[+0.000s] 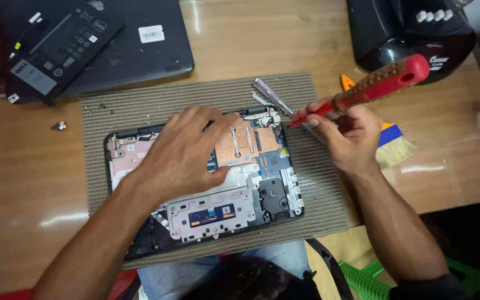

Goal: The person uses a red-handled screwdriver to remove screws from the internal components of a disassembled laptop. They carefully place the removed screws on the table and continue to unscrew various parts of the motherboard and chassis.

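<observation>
On the opened laptop (234,183), left hand (187,153) rests; right hand (346,133) holds screwdriver (381,83).

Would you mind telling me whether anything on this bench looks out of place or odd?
A small loose metal piece lies alone on the bare table, left of the mat, well away from the opened laptop. The removed battery rests askew on the closed laptop. Nothing looks spilled or broken.

Opened laptop (262,189) on mat (329,183) (battery (56,50) behind-left).
</observation>
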